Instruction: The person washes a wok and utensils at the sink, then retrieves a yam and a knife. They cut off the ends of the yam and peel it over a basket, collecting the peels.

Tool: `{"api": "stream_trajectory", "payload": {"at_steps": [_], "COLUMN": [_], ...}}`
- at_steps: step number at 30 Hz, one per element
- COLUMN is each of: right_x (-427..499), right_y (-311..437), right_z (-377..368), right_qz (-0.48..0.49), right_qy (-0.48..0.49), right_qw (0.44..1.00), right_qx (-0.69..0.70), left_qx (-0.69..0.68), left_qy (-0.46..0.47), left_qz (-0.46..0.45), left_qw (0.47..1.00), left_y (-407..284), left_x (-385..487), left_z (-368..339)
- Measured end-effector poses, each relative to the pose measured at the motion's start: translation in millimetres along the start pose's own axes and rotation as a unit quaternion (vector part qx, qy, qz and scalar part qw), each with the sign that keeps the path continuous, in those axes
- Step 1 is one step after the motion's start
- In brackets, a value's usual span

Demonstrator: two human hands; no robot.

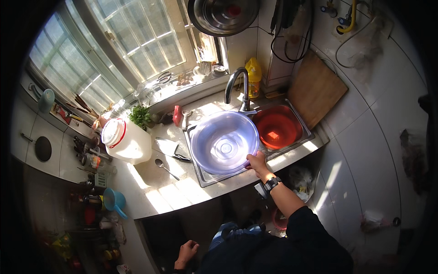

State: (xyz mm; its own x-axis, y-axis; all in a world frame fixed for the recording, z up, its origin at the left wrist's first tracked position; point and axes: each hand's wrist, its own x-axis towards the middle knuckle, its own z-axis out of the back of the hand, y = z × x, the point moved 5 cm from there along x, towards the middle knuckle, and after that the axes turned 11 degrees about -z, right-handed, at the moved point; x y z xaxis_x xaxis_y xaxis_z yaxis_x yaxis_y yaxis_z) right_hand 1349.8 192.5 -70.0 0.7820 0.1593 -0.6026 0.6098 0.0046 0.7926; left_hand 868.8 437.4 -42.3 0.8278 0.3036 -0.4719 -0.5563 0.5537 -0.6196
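Observation:
A translucent purple plastic basin (205, 150) rests over the left bowl of the steel sink (201, 178), with no contents that I can make out. My right hand (257, 163), a watch on its wrist, grips the basin's near right rim. Behind the basin rises a chrome gooseneck faucet (244, 87). A red basin (292, 128) sits in the right sink bowl. Down by my body, away from the counter, my left hand (188, 251) hangs with curled fingers and nothing visible in it.
On the counter left of the sink lie a cleaver (167, 147) and a metal spoon (166, 168). Beyond them stand a white plastic jug (131, 145) and leafy greens (139, 116). A yellow bottle (254, 77) and a wooden cutting board (316, 89) stand behind the sink.

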Motion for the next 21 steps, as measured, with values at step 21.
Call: {"api": "stream_trajectory", "payload": {"at_steps": [21], "right_x": [91], "right_y": [54], "right_z": [109], "right_qz": [0.164], "right_qy": [-0.345], "right_qw": [0.781], "right_qx": [-0.494], "left_qx": [0.014], "left_qy": [0.073], "left_qz": [0.030], "left_qw": [0.997], "left_y": [-9], "left_x": [155], "left_z": [76]}}
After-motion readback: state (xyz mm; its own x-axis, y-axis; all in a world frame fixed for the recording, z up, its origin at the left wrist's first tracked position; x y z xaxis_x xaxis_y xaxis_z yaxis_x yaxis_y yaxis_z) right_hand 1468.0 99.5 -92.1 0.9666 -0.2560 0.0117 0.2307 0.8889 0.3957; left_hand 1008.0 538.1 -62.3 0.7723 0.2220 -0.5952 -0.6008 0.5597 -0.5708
